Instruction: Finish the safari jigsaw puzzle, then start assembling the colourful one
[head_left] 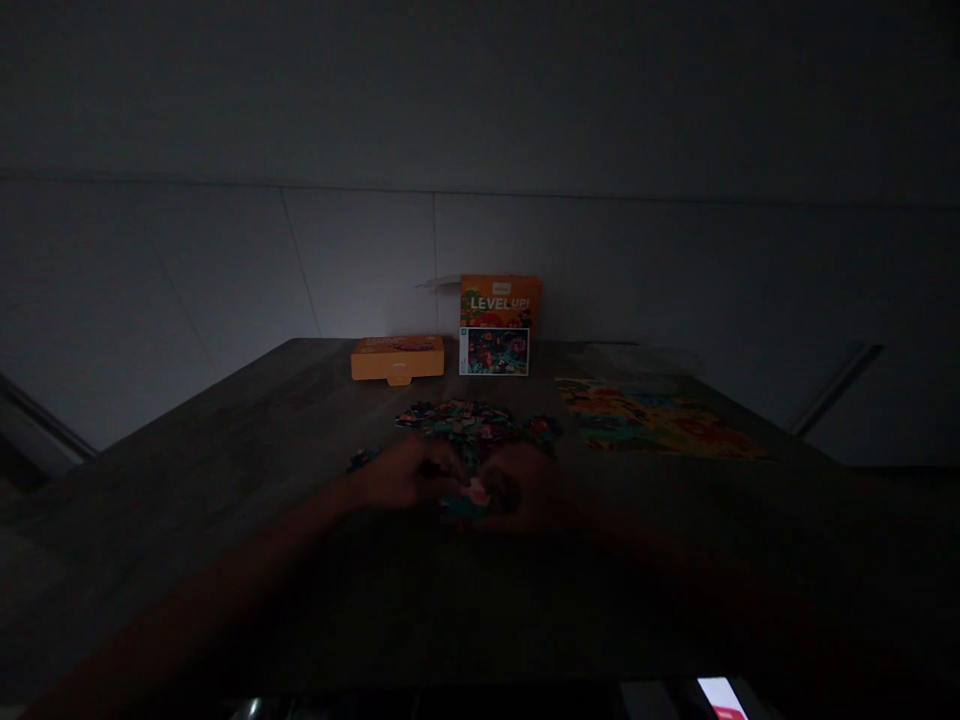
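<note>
Your left hand point(405, 475) and your right hand point(525, 492) rest close together on the dark tabletop point(225, 470), around a few puzzle pieces point(469, 500). It is too dark to tell how far your fingers are curled or what they grip. Just behind them lies a pile of loose pieces point(465, 420). Farther back stand an orange box point(397, 358) and an upright puzzle box point(499, 325). A finished picture point(652, 418) lies off to the right.

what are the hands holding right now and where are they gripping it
Both hands, left hand and right hand, meet on puzzle pieces; too dark to tell the grip.
</note>
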